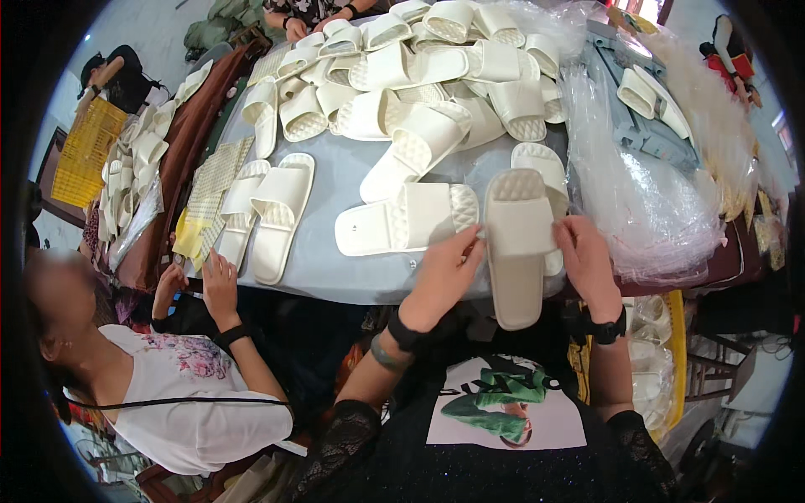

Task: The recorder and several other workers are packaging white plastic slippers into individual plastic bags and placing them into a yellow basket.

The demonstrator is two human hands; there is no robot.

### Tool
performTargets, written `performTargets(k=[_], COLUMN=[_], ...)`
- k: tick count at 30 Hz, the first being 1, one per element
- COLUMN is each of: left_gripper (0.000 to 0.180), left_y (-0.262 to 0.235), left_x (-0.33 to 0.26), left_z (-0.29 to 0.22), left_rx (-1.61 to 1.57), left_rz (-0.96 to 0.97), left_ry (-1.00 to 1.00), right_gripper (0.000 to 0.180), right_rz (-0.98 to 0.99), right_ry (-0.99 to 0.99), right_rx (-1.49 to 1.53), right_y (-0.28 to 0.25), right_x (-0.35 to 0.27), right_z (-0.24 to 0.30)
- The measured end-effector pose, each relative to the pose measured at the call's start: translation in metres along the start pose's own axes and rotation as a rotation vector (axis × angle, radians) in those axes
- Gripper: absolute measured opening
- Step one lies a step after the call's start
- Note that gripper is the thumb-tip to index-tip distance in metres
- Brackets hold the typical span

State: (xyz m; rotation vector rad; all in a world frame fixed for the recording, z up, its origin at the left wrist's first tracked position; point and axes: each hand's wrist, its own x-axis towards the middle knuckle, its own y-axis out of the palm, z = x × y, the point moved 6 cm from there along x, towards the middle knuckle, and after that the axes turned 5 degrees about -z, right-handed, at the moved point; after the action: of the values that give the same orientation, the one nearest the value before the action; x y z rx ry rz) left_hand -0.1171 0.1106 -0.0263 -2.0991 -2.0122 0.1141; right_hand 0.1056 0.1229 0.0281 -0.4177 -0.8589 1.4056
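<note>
Between my hands a beige slide slipper is held up over the table's front edge, quilted end away from me. My left hand is closed, its fingertips pinching at the left side of the strap. On the opposite side my right hand grips the strap edge between thumb and fingers. Behind the held slipper lies another cream slipper, partly covered by it. Left of it, a cream slipper lies sideways close to my left hand. A pair of slippers sits farther left.
A heap of cream slippers covers the far table. Clear plastic bags spread over the right side. Yellowish sticker sheets lie at left, by a co-worker's hands. A yellow crate holding bagged slippers stands low at right.
</note>
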Motion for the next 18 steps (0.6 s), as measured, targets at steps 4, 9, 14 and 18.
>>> performTargets(k=[4, 9, 14, 18], left_gripper=[0.039, 0.029, 0.038, 0.033], left_y=[-0.054, -0.076, -0.100, -0.100], left_x=[-0.012, 0.017, 0.027, 0.040], left_z=[-0.071, -0.012, -0.003, -0.001], left_rx=[0.891, 0.689, 0.413, 0.612], left_rz=[-0.690, -0.147, -0.431, -0.323], left_ry=[0.592, 0.200, -0.035, -0.142], right_gripper=[0.040, 0.044, 0.035, 0.042], right_rz=[0.089, 0.141, -0.054, -0.192], right_ry=[-0.212, -0.211, -0.252, -0.125], right_rx=[-0.052, 0.056, 0.157, 0.188], right_y=[0.009, 0.039, 0.049, 0.076], right_x=[-0.015, -0.015, -0.004, 0.033], right_z=[0.008, 0.014, -0.007, -0.010])
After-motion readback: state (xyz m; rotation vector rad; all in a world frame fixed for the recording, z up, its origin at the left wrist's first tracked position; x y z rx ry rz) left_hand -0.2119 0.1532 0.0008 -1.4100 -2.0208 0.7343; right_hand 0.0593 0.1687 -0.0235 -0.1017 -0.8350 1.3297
